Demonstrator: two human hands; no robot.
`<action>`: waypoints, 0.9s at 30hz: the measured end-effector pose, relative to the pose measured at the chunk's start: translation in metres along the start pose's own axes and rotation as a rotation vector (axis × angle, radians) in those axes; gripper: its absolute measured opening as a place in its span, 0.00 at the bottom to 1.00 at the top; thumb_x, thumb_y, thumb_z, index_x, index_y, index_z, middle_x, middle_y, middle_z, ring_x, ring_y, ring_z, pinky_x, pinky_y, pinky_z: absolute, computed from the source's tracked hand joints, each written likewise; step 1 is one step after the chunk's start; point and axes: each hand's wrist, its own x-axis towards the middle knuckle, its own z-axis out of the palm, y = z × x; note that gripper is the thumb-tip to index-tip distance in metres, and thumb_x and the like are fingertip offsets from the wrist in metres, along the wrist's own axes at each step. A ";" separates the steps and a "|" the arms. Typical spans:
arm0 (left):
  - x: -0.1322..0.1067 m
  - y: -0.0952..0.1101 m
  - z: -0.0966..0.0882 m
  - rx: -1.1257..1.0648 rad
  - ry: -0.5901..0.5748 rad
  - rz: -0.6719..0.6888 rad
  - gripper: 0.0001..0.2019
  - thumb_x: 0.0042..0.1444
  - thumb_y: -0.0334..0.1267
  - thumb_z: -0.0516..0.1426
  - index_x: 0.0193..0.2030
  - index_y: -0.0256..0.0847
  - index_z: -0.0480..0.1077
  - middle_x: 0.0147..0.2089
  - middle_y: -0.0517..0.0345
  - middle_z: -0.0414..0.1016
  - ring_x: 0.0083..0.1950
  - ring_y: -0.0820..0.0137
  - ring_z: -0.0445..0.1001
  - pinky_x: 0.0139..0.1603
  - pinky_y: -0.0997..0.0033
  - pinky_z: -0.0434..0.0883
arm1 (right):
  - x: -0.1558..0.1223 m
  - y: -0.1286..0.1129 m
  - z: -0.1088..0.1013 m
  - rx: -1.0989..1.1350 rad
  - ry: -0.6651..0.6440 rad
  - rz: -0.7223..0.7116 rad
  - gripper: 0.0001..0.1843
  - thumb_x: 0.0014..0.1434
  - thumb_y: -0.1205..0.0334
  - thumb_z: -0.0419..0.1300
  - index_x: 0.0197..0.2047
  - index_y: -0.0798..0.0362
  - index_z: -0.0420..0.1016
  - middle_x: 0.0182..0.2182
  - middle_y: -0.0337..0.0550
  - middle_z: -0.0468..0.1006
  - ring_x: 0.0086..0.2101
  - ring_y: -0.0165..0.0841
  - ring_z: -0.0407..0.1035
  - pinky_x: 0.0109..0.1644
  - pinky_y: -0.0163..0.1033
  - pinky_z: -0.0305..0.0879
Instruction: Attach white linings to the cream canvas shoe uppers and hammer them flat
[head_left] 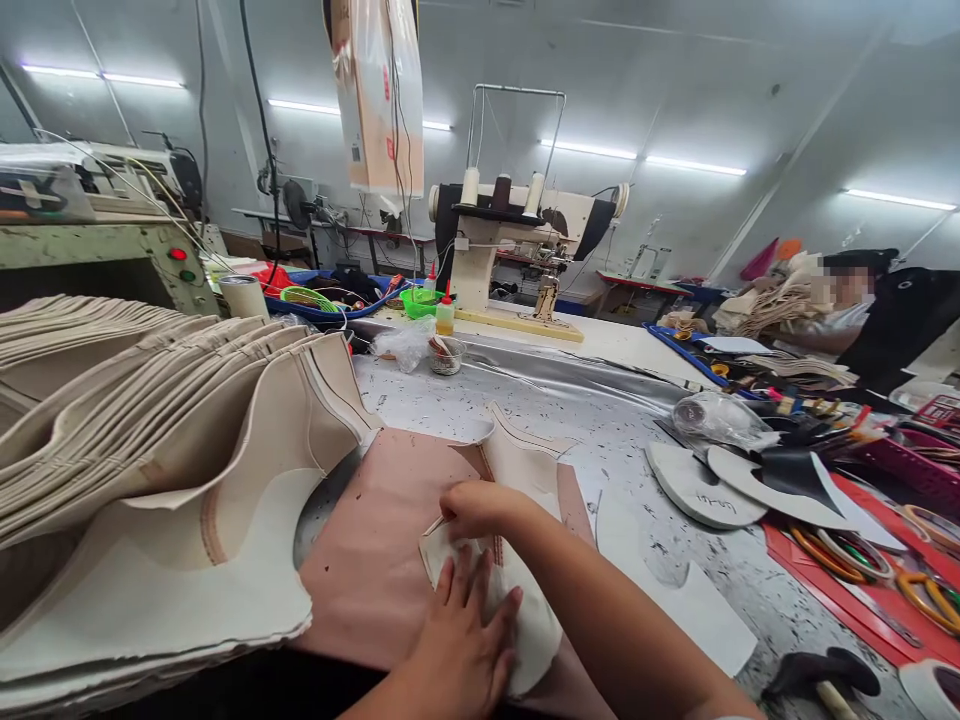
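A cream leather shoe-upper piece [525, 470] lies on a pinkish-brown work mat [375, 540] in front of me. My left hand [461, 640] lies flat on the near end of the piece, fingers stretched out. My right hand [472, 508] is closed in a pinch around a thin stick-like tool whose tip touches the piece's edge; I cannot make out what the tool is. My right forearm crosses the piece's near right part.
A tall stack of cream upper pieces [150, 440] fills the left. White cut patterns [701, 490], a hammer [825, 680], tape rolls [847, 550] and scissors [930, 595] lie right. A sewing machine [517, 235], glue bottles [445, 312] and a small bowl [447, 355] stand behind. Another person [862, 300] sits far right.
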 end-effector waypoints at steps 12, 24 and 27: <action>-0.004 -0.007 0.014 0.025 0.080 0.079 0.30 0.57 0.42 0.54 0.65 0.46 0.49 0.69 0.46 0.40 0.66 0.44 0.47 0.61 0.36 0.49 | 0.000 -0.007 0.011 0.182 -0.043 -0.147 0.14 0.46 0.59 0.62 0.39 0.52 0.74 0.29 0.35 0.75 0.29 0.29 0.67 0.25 0.31 0.57; -0.001 -0.001 0.012 0.029 0.044 0.021 0.31 0.54 0.39 0.56 0.64 0.47 0.52 0.68 0.42 0.45 0.64 0.38 0.47 0.57 0.28 0.46 | -0.004 -0.013 0.005 0.136 -0.051 -0.153 0.10 0.50 0.63 0.58 0.39 0.48 0.71 0.25 0.33 0.73 0.28 0.31 0.67 0.27 0.32 0.57; 0.000 0.000 0.012 0.025 0.030 0.021 0.30 0.54 0.36 0.54 0.64 0.45 0.53 0.67 0.39 0.48 0.64 0.36 0.48 0.55 0.26 0.44 | -0.001 -0.022 0.011 0.089 -0.006 -0.100 0.11 0.49 0.61 0.59 0.39 0.48 0.72 0.24 0.35 0.74 0.27 0.34 0.68 0.28 0.35 0.58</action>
